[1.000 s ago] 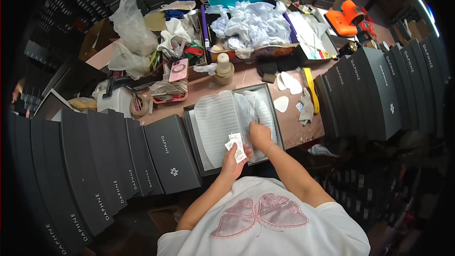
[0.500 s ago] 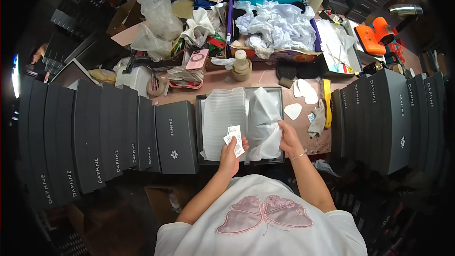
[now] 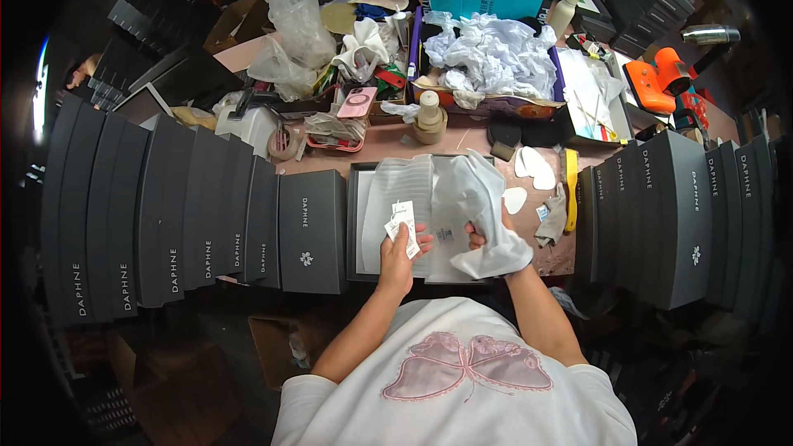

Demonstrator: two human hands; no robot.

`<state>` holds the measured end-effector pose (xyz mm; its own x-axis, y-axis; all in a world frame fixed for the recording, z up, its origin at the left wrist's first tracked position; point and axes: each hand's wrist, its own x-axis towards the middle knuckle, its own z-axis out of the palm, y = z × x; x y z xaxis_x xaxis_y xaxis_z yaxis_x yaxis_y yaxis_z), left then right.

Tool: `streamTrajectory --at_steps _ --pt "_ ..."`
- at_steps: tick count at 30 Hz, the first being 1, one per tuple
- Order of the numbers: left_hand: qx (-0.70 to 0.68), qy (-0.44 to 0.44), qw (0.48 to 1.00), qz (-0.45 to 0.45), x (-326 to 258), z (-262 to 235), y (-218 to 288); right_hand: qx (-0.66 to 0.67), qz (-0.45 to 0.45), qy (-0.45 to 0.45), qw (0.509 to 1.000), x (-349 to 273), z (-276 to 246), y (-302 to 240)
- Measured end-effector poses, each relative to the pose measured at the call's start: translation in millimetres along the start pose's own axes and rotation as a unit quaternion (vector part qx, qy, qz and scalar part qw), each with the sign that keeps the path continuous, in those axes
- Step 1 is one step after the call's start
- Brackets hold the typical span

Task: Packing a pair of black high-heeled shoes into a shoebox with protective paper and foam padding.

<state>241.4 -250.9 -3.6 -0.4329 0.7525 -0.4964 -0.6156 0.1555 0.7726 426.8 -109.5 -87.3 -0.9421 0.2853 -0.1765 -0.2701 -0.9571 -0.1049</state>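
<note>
My left hand point(image 3: 398, 264) pinches white paper hang tags point(image 3: 404, 223) under its thumb, the other fingers spread to the right. It hovers over the left half of an open dark grey shoebox point(image 3: 355, 235). Ribbed white wrapping point(image 3: 395, 177) lies under the tags in that half. My right hand point(image 3: 476, 236) grips a translucent white wrapping sheet point(image 3: 471, 190), which bunches over the wrist and partly hides the hand. A small dark printed patch shows on the sheet. What lies beneath the wrapping cannot be made out.
Rows of dark grey shoeboxes point(image 3: 312, 231) flank the workspace on both sides. Behind are a bin of crumpled white paper point(image 3: 491, 54), a tape roll point(image 3: 429, 128) and a pink phone point(image 3: 358, 102). White pads point(image 3: 537, 169) and a yellow-handled brush point(image 3: 571, 190) lie to the right.
My right hand has moved left and under the wrapping sheet, lifting and folding it over the wrist. The left hand still holds the tags in nearly the same place.
</note>
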Motion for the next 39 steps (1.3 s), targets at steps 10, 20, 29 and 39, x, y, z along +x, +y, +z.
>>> streamTrajectory --at_steps 10,20,29,39 --pt "0.025 0.043 0.986 -0.158 53.0 18.5 -95.8 -0.772 -0.005 0.439 0.459 -68.6 22.1 -81.9" --pt "0.255 -0.009 0.96 -0.113 52.8 26.3 -104.4 -0.921 -0.165 0.255 0.245 15.5 5.4 19.8" --pt "0.218 -0.091 0.964 -0.125 68.9 3.9 -125.2 -0.489 -0.299 0.399 0.715 -29.9 -9.9 -12.2" --pt "0.359 -0.451 0.81 0.111 35.1 75.0 -65.2 -0.695 0.173 0.033 0.697 -76.2 86.6 36.1"
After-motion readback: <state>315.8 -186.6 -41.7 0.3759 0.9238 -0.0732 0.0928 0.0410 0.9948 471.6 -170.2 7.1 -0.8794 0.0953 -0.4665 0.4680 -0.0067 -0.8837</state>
